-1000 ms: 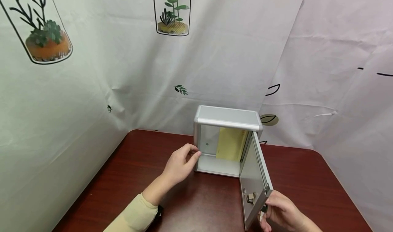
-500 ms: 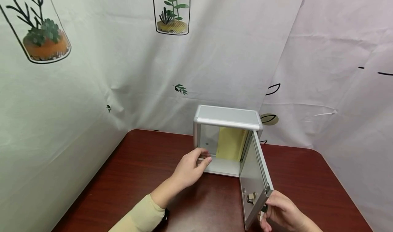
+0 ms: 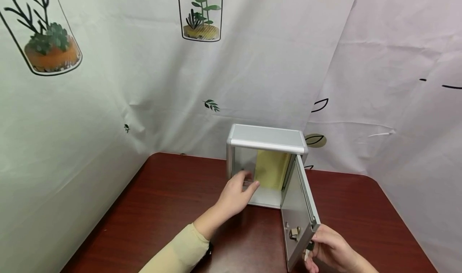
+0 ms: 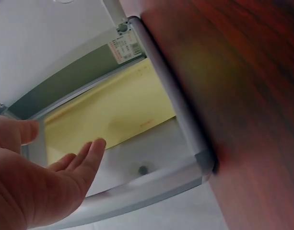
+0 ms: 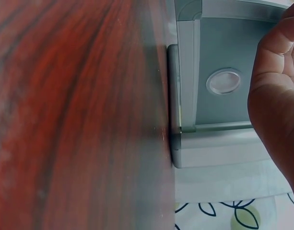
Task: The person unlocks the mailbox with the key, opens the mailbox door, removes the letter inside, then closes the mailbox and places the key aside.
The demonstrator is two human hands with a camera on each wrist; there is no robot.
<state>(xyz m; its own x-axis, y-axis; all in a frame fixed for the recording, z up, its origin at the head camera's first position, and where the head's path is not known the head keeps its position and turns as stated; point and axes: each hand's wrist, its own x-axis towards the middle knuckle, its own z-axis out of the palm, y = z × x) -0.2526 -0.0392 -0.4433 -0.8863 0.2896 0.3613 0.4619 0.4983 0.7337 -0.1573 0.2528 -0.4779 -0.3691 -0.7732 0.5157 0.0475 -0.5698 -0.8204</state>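
A silver metal lock box [image 3: 267,138] stands upright on the table with its hinged door [image 3: 296,204] swung out toward me. Inside, a yellow paper envelope [image 3: 270,168] leans against the back wall; its small red print shows in the left wrist view. My left hand [image 3: 234,192] reaches into the box opening, fingers loosely bent and holding nothing. In the left wrist view that hand [image 4: 55,177] is just short of the envelope [image 4: 113,105]. My right hand [image 3: 332,247] grips the door's free edge beside the lock, where a key [image 3: 308,253] hangs.
The lock's metal latch [image 3: 294,233] sticks out from the door's inner face. Reddish-brown tabletop [image 3: 173,200] extends around the box. A white printed cloth [image 3: 267,72] hangs behind and at both sides. A printed label [image 4: 124,47] sits inside the box.
My left hand has moved right and slightly up, from the box's left edge into its opening toward the envelope. The right hand and the door have stayed in place.
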